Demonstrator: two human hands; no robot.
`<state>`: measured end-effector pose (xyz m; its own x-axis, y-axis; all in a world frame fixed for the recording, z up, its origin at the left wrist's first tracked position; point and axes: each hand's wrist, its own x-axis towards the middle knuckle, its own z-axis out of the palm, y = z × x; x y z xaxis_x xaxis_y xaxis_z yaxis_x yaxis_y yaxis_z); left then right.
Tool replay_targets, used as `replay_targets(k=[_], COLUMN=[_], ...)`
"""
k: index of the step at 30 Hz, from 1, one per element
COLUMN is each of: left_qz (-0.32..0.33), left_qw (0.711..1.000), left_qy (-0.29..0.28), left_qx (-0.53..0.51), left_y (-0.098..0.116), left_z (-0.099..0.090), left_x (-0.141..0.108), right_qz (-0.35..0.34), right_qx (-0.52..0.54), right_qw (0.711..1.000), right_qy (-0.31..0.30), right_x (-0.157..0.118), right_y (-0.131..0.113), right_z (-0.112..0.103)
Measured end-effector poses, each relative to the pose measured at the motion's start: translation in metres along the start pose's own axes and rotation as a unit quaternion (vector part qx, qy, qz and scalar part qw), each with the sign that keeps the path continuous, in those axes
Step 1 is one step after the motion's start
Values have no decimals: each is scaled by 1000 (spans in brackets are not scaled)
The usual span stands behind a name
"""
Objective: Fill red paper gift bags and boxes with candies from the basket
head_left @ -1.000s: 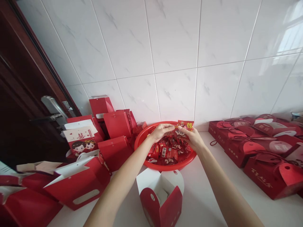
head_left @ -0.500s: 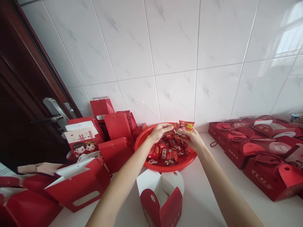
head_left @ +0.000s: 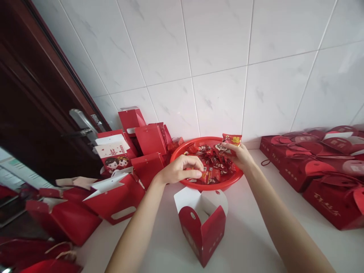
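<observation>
White tiles (head_left: 218,100) backed the basket (head_left: 210,187), above whose far rim the right hand (head_left: 242,156) pinched a glossy red-gold packet (head_left: 232,139); the left hand's (head_left: 179,169) grip was unclear.

Packets (head_left: 214,176) in basket (head_left: 234,179); box (head_left: 214,227) before it, other boxes (head_left: 321,203) right.

A small red packet (head_left: 233,140) with yellow print, gripped in the right hand (head_left: 241,154), sits at 2 o'clock on the round red basket (head_left: 210,186). Shiny red wrapped sweets (head_left: 212,175) lie jumbled inside, the left hand (head_left: 176,170) over them at 8 o'clock. At 6 o'clock a red box (head_left: 212,233), white within, stands upright, flaps open.
</observation>
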<state>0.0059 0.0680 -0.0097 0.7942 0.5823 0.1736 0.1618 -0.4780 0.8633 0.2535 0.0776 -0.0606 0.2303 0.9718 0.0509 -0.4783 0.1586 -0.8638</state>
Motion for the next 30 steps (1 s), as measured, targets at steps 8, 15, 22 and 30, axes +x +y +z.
replay_targets(k=[8, 15, 22, 30], left_qz=[-24, -24, -9, -13], left_qw=[989, 980, 962, 950], left_qy=[3, 169, 268, 291], left_qx=[147, 97, -47, -113], left_y=[14, -6, -14, -19], left_z=[4, 23, 37, 30], left_x=[-16, 1, 16, 15], right_qz=[-3, -28, -36, -27], right_qx=[-22, -55, -79, -38], right_qw=[1000, 988, 965, 978], right_qy=[2, -144, -249, -205], right_x=[-4, -15, -28, -25], right_y=[-3, -6, -7, 1], right_z=[3, 15, 31, 32])
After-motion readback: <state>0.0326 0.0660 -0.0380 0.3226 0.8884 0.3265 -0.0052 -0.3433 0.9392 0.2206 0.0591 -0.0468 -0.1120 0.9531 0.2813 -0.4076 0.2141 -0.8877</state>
